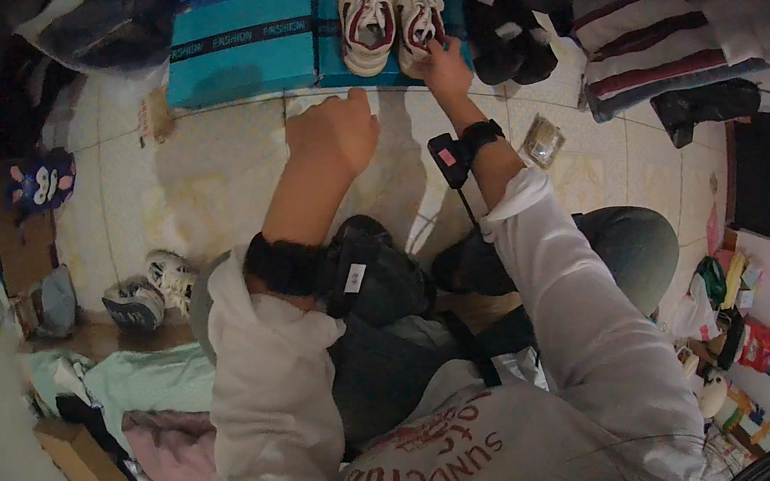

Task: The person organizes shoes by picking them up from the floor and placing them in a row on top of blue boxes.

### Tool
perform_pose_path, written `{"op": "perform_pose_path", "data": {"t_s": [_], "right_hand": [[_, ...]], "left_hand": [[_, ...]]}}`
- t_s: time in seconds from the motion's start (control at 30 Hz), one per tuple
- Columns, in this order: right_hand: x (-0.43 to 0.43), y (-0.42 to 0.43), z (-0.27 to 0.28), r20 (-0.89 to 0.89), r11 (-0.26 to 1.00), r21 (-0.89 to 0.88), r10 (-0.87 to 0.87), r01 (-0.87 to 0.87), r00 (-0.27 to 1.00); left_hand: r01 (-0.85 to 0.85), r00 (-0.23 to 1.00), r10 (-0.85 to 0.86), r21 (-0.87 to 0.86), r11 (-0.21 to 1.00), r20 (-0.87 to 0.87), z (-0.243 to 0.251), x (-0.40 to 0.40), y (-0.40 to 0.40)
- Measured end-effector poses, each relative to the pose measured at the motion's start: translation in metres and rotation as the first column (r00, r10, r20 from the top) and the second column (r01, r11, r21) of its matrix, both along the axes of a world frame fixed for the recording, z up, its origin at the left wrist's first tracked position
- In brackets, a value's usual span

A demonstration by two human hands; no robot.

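A pair of white sneakers with dark red trim rests on a teal shoe box (333,63), toes pointing away from me. My right hand (446,70) grips the heel of the right sneaker (414,5), with fingertips at its collar opening. The left sneaker (367,20) stands beside it, untouched. My left hand (331,132) is held over the tiled floor in front of the boxes, fingers curled into a loose fist. Nothing shows in it, though its palm side is hidden. Both wrists wear black straps with small devices.
Another teal box (241,48) adjoins at left, with more shoes behind. Black shoes (512,43) sit to the right, near folded striped fabric (655,39). A small clear packet (543,141) lies on the tiles. Grey-and-white sneakers (149,289) and piled clothes (151,383) are at left.
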State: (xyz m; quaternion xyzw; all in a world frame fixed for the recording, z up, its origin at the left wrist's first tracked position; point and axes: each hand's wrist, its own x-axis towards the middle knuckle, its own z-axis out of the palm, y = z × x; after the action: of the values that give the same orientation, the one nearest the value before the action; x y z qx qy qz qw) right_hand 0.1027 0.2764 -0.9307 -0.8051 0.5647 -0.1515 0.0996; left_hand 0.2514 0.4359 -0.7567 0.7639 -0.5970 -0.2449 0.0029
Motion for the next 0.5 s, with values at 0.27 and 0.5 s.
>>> {"op": "perform_pose_path", "data": {"t_s": [0.27, 0.5], "right_hand": [[-0.018, 0.001, -0.022, 0.241, 0.991, -0.058, 0.131, -0.12, 0.962], [-0.043, 0.051, -0.033, 0.353, 0.953, 0.294, -0.173, 0.067, 0.919]], "left_hand": [[0.004, 0.999, -0.005, -0.002, 1.0, -0.049, -0.006, -0.002, -0.003], [-0.051, 0.993, 0.049, -0.014, 0.999, -0.106, -0.005, -0.001, 0.006]]}}
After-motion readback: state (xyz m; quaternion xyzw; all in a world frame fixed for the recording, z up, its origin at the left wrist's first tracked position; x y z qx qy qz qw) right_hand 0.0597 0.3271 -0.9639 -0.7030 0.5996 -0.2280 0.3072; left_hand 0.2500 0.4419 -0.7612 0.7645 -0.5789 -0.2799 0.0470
